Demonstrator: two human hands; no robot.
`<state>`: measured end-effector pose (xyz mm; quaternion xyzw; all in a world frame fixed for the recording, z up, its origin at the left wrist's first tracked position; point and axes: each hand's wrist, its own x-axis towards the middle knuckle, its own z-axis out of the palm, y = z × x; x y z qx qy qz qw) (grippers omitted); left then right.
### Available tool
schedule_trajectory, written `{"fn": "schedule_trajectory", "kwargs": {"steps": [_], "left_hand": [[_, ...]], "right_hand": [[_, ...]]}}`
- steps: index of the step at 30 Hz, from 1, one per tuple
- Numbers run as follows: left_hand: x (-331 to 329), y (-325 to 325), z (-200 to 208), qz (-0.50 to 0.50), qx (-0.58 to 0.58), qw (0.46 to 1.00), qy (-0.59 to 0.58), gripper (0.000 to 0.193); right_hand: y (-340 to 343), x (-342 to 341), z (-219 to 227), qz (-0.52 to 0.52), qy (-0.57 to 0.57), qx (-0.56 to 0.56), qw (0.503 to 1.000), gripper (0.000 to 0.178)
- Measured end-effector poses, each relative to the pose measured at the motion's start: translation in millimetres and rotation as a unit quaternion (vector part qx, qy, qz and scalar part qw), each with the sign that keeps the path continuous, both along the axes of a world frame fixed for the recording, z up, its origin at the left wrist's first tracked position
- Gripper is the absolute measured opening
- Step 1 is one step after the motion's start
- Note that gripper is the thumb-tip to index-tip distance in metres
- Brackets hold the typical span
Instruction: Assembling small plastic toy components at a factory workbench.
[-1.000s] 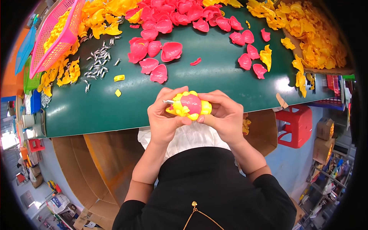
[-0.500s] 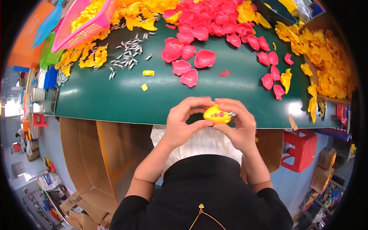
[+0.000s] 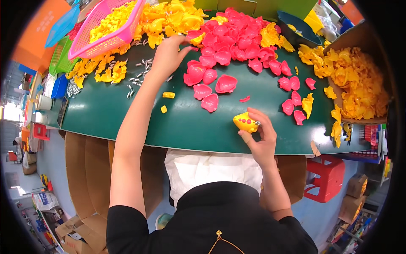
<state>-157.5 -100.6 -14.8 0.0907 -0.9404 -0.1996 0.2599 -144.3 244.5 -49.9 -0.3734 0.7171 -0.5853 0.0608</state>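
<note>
Yellow plastic piece [image 3: 243, 122], glossy, tapered, in right grip [image 3: 264, 144].

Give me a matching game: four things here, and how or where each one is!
1. yellow thing with pink dots
2. red stool
3. pink basket
4. left hand

A. on the floor
B. at the pink pile's left edge
C. in the right hand
D. holding yellow pieces

Pairs: 1-C, 2-A, 3-D, 4-B

Bare hands [image 3: 264, 141], black short-sleeved top [image 3: 207, 211], white lap cloth [image 3: 209, 169], thin gold chain [image 3: 230, 242] with small pendant [image 3: 218, 233]
</note>
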Motion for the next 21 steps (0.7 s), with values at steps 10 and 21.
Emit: {"fn": "schedule_trajectory", "kwargs": {"steps": [10,21], "left_hand": [[-13.3,-13.2,40.6,0.111,-0.077,0.986,-0.097,0.036],[-28.7,20.8,10.2,0.011,-0.201,0.977,-0.074,0.024]], "right_hand": [[3.4,-1.1,1.2,0.017,-0.049,-0.016,0.999,0.046],[1.7,-5.5,2.7,0.033,-0.084,-0.03,0.996,0.046]]}}
